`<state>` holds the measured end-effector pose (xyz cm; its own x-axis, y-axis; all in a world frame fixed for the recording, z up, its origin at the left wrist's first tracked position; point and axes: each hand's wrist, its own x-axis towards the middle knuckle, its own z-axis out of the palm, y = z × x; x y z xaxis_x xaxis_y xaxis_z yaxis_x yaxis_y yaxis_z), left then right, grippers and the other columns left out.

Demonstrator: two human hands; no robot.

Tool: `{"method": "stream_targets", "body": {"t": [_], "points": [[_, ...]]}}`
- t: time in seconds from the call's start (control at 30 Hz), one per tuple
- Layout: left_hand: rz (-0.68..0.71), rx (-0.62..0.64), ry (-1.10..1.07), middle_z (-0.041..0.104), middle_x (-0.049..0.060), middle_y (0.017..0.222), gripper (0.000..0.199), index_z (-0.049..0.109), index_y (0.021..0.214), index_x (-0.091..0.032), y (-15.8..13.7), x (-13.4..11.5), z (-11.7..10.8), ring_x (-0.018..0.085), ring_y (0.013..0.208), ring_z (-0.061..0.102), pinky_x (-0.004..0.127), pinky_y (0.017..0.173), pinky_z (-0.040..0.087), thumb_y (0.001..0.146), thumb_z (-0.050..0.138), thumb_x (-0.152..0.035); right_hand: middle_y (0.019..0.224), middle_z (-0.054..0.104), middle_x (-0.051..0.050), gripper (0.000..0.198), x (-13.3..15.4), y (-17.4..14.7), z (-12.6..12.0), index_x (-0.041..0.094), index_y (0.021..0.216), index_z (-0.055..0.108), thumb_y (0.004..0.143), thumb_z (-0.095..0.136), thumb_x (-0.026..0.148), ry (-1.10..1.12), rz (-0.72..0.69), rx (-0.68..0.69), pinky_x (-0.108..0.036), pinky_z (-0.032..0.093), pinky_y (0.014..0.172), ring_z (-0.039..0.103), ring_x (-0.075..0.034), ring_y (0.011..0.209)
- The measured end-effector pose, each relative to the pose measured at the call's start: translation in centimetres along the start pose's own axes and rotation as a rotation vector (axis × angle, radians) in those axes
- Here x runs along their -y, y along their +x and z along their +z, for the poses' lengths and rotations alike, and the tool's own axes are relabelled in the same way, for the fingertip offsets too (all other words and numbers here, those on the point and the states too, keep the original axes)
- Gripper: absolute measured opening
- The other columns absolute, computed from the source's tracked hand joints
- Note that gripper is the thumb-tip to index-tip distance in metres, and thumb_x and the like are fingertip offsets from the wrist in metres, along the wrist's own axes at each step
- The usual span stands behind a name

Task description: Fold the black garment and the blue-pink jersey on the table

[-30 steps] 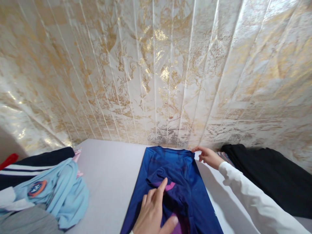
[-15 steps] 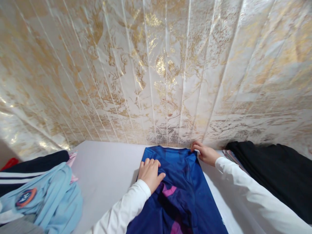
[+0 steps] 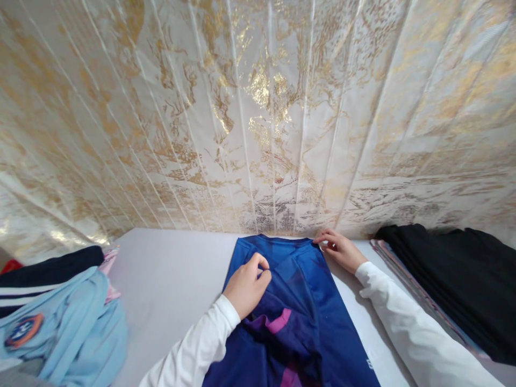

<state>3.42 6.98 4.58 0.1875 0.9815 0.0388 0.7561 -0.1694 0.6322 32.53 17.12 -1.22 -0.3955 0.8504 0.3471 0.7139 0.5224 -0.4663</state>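
A dark blue garment (image 3: 310, 290), seemingly a sports shirt with purple and pink patches, lies lengthwise before me. Its narrow far edge reaches the wall. Over its left part is my left hand (image 3: 248, 285), with bent fingers and a small gap between thumb and index finger. I see no cloth in that gap; the other fingers are mostly hidden. At the far right corner of the garment, my right hand (image 3: 337, 250) has its fingertips on the cloth, pinching the edge.
To the left lies a loose pile with a light blue garment (image 3: 86, 322) bearing a round badge and a navy striped one (image 3: 52, 269). On the right, black folded clothes (image 3: 447, 285) top a stack. Behind the white surface (image 3: 161, 285) rises a gold-patterned wall covering (image 3: 258, 134).
My left hand has gone from lying flat on the cloth to bent fingers, slightly raised. My right fingertips remain at the far corner. The pink patch and folds have shifted, and the view has moved slightly.
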Motion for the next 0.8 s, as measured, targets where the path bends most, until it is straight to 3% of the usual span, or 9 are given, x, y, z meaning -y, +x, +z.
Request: {"method": "stream_targets", "body": {"t": [0.1,0.2,0.3,0.4,0.53,0.67,0.8], "points": [[-0.002,0.029,-0.011,0.063,0.0,0.077,0.02,0.054,0.1,-0.02,-0.1,0.4,0.8,0.02,0.079,0.061,0.027,0.071,0.043,0.084,0.052,-0.031,0.102,0.055,-0.006,0.028,0.2,0.3,0.3,0.02,0.104,0.063,0.081,0.046,0.019,-0.032,-0.005,0.024,-0.026,0.046,0.068,0.055,-0.013,0.07],[0.019,0.099,-0.072,0.065,0.005,0.104,0.033,0.055,0.108,-0.021,0.0,0.9,0.7,0.023,0.101,0.059,0.03,0.086,0.043,0.078,0.061,-0.032,0.097,0.053,-0.004,0.021,0.4,0.7,0.7,0.021,0.099,0.063,0.082,0.052,0.027,-0.092,0.021,0.013,-0.029,0.045,0.075,0.056,-0.016,0.08],[0.054,0.221,-0.087,0.064,0.005,0.11,0.044,0.055,0.114,-0.021,0.1,1.4,-0.2,0.023,0.103,0.059,0.031,0.088,0.043,0.073,0.066,-0.029,0.092,0.052,-0.003,0.01,0.4,0.9,0.7,0.021,0.084,0.06,0.083,0.052,0.026,-0.152,0.06,-0.016,-0.028,0.044,0.078,0.057,-0.017,0.083],[0.087,0.272,0.003,0.066,0.003,0.103,0.046,0.057,0.113,-0.022,0.5,1.9,-1.4,0.022,0.095,0.062,0.029,0.082,0.047,0.069,0.071,-0.027,0.091,0.052,-0.004,0.009,0.3,0.9,0.4,0.021,0.082,0.056,0.084,0.049,0.025,-0.216,0.11,-0.065,-0.027,0.042,0.075,0.056,-0.017,0.081],[0.081,0.149,0.076,0.067,0.004,0.102,0.035,0.056,0.109,-0.022,1.5,2.5,-1.5,0.023,0.102,0.061,0.03,0.083,0.047,0.075,0.067,-0.025,0.089,0.055,-0.004,0.007,0.1,0.6,0.2,0.021,0.08,0.055,0.082,0.049,0.023,-0.289,0.175,-0.105,-0.026,0.041,0.069,0.055,-0.016,0.074],[0.119,0.032,0.169,0.066,0.005,0.104,0.027,0.056,0.105,-0.022,2.7,3.1,0.6,0.026,0.104,0.06,0.036,0.087,0.044,0.079,0.062,-0.016,0.089,0.059,-0.004,0.006,-0.2,0.6,0.5,0.021,0.081,0.056,0.08,0.05,0.022,-0.341,0.251,-0.133,-0.024,0.039,0.063,0.056,-0.015,0.07],[0.241,0.014,0.195,0.063,0.001,0.11,0.023,0.056,0.104,-0.025,3.0,3.5,2.4,0.02,0.104,0.059,0.03,0.09,0.043,0.084,0.057,-0.013,0.078,0.064,-0.002,0.007,-0.6,0.9,1.0,0.022,0.08,0.057,0.08,0.05,0.022,-0.367,0.322,-0.125,-0.023,0.037,0.06,0.058,-0.016,0.069]]}}
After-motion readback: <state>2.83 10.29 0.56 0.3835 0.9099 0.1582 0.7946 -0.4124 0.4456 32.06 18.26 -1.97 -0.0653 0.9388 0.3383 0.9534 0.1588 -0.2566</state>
